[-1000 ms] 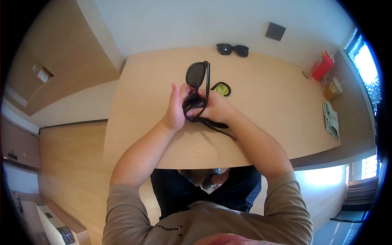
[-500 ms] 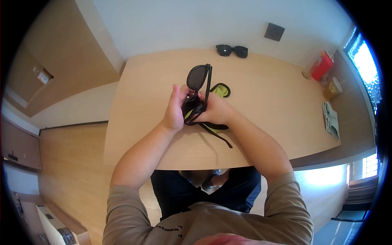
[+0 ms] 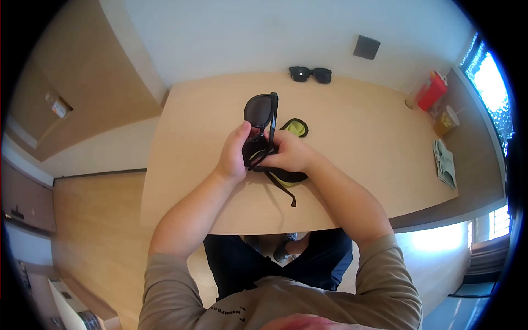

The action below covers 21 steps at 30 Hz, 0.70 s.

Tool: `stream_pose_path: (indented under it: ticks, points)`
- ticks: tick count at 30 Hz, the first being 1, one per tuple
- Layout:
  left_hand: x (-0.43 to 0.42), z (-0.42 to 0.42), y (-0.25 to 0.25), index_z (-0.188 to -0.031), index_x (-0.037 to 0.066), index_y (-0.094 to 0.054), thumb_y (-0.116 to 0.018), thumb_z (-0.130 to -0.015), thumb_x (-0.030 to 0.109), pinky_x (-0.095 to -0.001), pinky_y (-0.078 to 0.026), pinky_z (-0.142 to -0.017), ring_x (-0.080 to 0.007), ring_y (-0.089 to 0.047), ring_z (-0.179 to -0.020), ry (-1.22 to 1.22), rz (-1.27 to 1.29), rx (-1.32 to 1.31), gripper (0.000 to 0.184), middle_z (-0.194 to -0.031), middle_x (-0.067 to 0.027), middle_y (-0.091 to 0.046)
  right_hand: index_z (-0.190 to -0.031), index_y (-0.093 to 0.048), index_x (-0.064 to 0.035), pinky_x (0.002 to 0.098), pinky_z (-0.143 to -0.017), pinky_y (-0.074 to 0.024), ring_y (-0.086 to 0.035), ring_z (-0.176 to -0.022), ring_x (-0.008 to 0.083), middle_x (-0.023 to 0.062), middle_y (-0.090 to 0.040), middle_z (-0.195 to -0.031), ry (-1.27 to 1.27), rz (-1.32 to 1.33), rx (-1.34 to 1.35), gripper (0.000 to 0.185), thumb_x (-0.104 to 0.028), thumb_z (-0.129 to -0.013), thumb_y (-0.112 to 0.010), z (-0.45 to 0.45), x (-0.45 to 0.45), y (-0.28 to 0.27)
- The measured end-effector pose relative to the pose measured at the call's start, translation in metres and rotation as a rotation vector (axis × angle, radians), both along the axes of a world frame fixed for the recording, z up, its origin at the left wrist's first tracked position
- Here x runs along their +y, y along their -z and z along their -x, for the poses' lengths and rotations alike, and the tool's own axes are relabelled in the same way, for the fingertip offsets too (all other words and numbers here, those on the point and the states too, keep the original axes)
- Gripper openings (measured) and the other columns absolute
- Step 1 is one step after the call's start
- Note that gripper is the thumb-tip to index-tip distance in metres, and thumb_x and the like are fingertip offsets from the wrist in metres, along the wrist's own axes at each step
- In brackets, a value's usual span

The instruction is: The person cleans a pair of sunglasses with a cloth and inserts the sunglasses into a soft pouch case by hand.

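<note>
Both hands are on a pair of black sunglasses (image 3: 259, 112), held on end above the desk with one dark lens at the top. My left hand (image 3: 233, 154) grips the frame from the left, its thumb by the lower edge of the upper lens. On the other side, my right hand (image 3: 291, 153) is closed around the frame near the lower lens; its fingertips are partly hidden. One temple arm points down toward the desk's front edge. Under and behind my right hand lies a black-edged item with lime-green lining (image 3: 296, 128), possibly an open glasses case, largely covered.
A second pair of black sunglasses (image 3: 311, 75) lies at the back of the desk (image 3: 187, 132) by the wall. Along the right side are a red-and-clear container (image 3: 432, 91), a cup with yellowish-brown contents (image 3: 445, 121) and a folded pale cloth (image 3: 444, 164).
The held sunglasses have turned slightly, the upper lens shifting left and down and the temple tip moving left. My left thumb, upright before, now bends onto the frame.
</note>
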<state>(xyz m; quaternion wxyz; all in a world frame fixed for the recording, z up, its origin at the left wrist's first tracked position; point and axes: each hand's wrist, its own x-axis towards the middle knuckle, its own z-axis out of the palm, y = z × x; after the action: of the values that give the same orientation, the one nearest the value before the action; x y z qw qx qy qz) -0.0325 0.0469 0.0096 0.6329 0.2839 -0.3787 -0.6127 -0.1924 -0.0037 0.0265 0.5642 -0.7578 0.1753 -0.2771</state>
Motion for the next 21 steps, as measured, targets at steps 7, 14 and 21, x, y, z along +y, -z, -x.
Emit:
stream_pose_path:
  ticks: [7,14,21]
  points:
    - [-0.002,-0.001,0.002,-0.102,0.005,-0.059,-0.044,-0.098,0.047,-0.0303,-0.045,-0.083,-0.0153,-0.057,-0.091,-0.041,-0.001,0.003,0.045,-0.096,-0.007,-0.061,-0.107,-0.064,-0.003,0.026,-0.082,-0.048,-0.059,-0.09,0.0077,0.0011,-0.069,-0.094,0.059,-0.003,0.182,0.018,-0.01,-0.09,-0.064,0.001,-0.009,0.003]
    - [0.002,0.004,-0.008,-0.098,0.006,-0.059,-0.047,-0.097,0.048,-0.0295,-0.045,-0.082,-0.0155,-0.056,-0.09,-0.129,-0.069,0.012,0.044,-0.095,-0.006,-0.059,-0.107,-0.065,-0.0016,0.0252,-0.081,-0.0471,-0.056,-0.087,0.0061,-0.0006,-0.067,-0.091,-0.046,0.036,0.108,0.019,-0.015,-0.093,-0.062,0.003,-0.007,0.001]
    - [0.001,0.001,-0.004,-0.098,0.006,-0.059,-0.047,-0.097,0.048,-0.0308,-0.046,-0.083,-0.0168,-0.057,-0.091,-0.08,-0.021,-0.003,0.043,-0.095,-0.0065,-0.06,-0.101,-0.065,0.0023,0.0271,-0.074,-0.0475,-0.058,-0.081,0.0096,0.0045,-0.068,-0.086,0.087,-0.123,0.052,0.026,-0.022,-0.092,-0.062,-0.002,-0.002,0.002]
